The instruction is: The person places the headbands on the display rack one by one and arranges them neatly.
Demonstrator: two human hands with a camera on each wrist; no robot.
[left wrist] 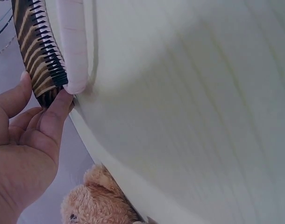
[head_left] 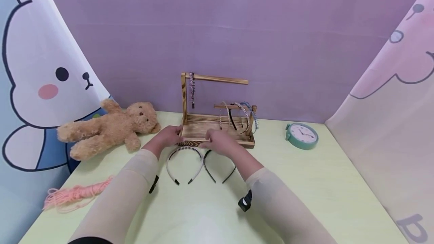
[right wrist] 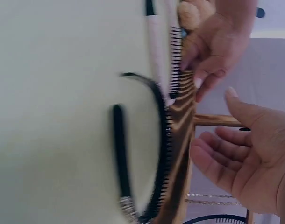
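Note:
A wooden headband stand (head_left: pixel 200 127) with a shallow tray and two bars stands at the back. My left hand (head_left: pixel 168 135) grips the tray's front left corner, thumb and fingers on either side of the wood in the left wrist view. Over the front edge of the tray is my right hand (head_left: pixel 222 142), its fingers loosely bent and thumb apart, holding nothing in the right wrist view. In front of the stand lie a whitish toothed headband (head_left: pixel 167 164) and a black headband (right wrist: pixel 162 135) with a sparkly part. A sparkly headband (head_left: pixel 193 89) hangs on the upper bar.
Several headbands, one of them blue (head_left: pixel 255 119), hang on the lower bar. A teddy bear (head_left: pixel 116 125) lies to the left, with pink yarn (head_left: pixel 76 194) nearer me. At the right lies a green clock (head_left: pixel 303 135). Purple cloth (head_left: pixel 217 29) rises behind the table.

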